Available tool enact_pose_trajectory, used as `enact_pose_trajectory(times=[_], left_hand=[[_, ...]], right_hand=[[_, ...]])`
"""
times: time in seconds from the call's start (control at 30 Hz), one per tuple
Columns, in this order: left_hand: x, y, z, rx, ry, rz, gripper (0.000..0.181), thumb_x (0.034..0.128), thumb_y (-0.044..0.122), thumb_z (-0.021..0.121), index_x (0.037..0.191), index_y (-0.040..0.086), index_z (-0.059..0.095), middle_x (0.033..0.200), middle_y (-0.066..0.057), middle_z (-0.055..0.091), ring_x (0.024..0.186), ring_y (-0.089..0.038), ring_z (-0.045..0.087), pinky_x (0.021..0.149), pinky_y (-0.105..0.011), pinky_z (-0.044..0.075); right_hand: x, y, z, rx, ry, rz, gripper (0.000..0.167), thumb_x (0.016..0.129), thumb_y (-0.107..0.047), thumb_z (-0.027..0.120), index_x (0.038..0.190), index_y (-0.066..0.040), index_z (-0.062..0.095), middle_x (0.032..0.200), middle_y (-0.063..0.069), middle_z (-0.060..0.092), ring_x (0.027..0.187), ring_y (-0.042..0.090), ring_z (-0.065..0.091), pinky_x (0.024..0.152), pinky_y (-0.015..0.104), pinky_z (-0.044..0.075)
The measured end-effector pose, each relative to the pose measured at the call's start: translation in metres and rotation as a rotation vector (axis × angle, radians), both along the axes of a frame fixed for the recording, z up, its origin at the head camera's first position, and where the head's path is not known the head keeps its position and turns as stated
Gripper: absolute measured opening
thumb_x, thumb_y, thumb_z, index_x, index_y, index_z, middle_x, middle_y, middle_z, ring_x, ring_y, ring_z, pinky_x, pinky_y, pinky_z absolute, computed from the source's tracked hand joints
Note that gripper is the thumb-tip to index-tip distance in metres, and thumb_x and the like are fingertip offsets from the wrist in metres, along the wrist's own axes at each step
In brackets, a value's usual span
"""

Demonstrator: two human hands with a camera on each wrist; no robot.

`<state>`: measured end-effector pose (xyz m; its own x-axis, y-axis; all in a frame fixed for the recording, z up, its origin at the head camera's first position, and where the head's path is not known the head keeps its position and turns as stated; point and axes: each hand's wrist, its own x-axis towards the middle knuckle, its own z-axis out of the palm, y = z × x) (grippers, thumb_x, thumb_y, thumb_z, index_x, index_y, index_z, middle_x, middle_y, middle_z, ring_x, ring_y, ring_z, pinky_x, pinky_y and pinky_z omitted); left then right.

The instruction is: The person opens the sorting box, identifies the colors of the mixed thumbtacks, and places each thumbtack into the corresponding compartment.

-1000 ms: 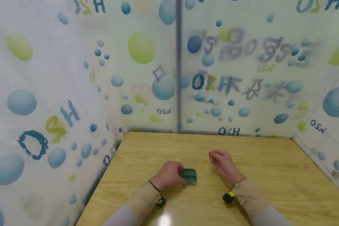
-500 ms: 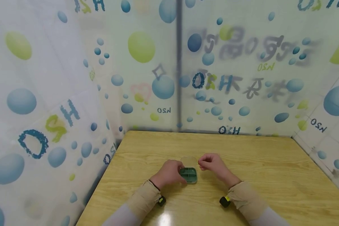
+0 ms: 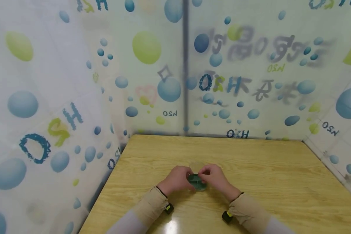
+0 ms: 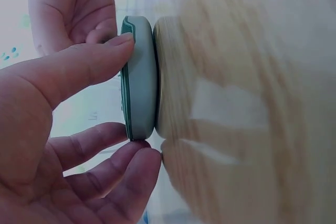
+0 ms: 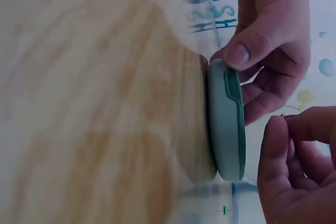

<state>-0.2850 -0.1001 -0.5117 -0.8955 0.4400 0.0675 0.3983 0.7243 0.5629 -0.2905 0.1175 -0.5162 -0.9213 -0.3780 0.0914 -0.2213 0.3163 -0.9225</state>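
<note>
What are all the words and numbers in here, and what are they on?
"H2O", backwards: big on the left wall, and on the back wall.
"N2O", also backwards: back wall and right wall.
Grey writing on the back wall: too blurred to read.
Letters cut off at the top: not whole.
Green box: no writing I can see.

"What does the right hand pinch?"
"A reddish speck, too small to name, mostly hidden by fingertips."
"And the green box?"
"That hand covers its corner toward the far right of the surface; the left hand hides part of its left side."
"What's cut off?"
"The surface's near edge, and both sleeves."
</note>
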Motion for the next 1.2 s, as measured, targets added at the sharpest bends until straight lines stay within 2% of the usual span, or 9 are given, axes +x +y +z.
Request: enact_pose_trajectory(times=[0.1, 0.27, 0.53, 0.8, 0.97, 1.2], left_hand=[[0.002, 0.002, 0.0, -0.007, -0.001, 0.005, 0.052, 0.065, 0.034, 0.102, 0.107, 0.012, 0.08, 0.085, 0.005, 0.072, 0.07, -0.002, 0.056, 0.067, -0.021, 0.048], [0.003, 0.007, 0.002, -0.014, 0.017, 0.015, 0.052, 0.0646, 0.036, 0.102, 0.106, 0.013, 0.08, 0.087, 0.005, 0.073, 0.071, -0.003, 0.057, 0.069, -0.021, 0.049], [0.004, 0.008, 0.0, -0.041, 0.053, -0.001, 0.05, 0.0654, 0.039, 0.101, 0.104, 0.014, 0.08, 0.086, 0.008, 0.073, 0.07, -0.001, 0.055, 0.069, -0.019, 0.047], [0.007, 0.007, 0.0, -0.038, 0.051, 0.005, 0.05, 0.0653, 0.038, 0.101, 0.103, 0.014, 0.08, 0.09, 0.005, 0.076, 0.073, -0.002, 0.058, 0.07, -0.02, 0.049], [0.008, 0.008, 0.001, -0.043, 0.036, 0.014, 0.05, 0.0657, 0.039, 0.101, 0.104, 0.014, 0.08, 0.095, 0.004, 0.078, 0.076, -0.002, 0.061, 0.072, -0.02, 0.049], [0.008, 0.007, 0.002, -0.018, 0.008, 0.024, 0.049, 0.0652, 0.038, 0.101, 0.103, 0.014, 0.079, 0.094, 0.003, 0.078, 0.076, -0.003, 0.061, 0.071, -0.021, 0.05]], right_hand=[[0.003, -0.004, -0.001, 0.027, 0.013, -0.032, 0.011, 0.097, -0.005, 0.073, 0.096, 0.005, 0.078, 0.077, 0.009, 0.073, 0.066, 0.012, 0.067, 0.064, 0.024, 0.059], [0.006, -0.007, -0.001, 0.072, 0.034, -0.083, 0.008, 0.097, -0.005, 0.074, 0.094, 0.001, 0.079, 0.078, 0.007, 0.074, 0.065, 0.011, 0.066, 0.062, 0.023, 0.057], [0.009, -0.01, -0.003, 0.17, 0.073, -0.105, 0.008, 0.097, -0.004, 0.074, 0.092, -0.005, 0.079, 0.081, 0.004, 0.075, 0.065, 0.01, 0.065, 0.061, 0.024, 0.055], [0.01, -0.011, -0.006, 0.15, 0.053, -0.1, 0.006, 0.097, -0.003, 0.074, 0.094, -0.003, 0.079, 0.088, 0.007, 0.077, 0.069, 0.011, 0.07, 0.062, 0.025, 0.059], [0.006, -0.006, -0.005, 0.143, 0.033, -0.055, 0.006, 0.097, -0.004, 0.074, 0.098, -0.001, 0.079, 0.09, 0.008, 0.077, 0.071, 0.011, 0.07, 0.064, 0.026, 0.06], [-0.005, 0.008, -0.001, 0.155, -0.014, 0.064, 0.008, 0.099, -0.008, 0.073, 0.099, -0.002, 0.079, 0.093, 0.006, 0.077, 0.078, 0.013, 0.071, 0.069, 0.028, 0.062]])
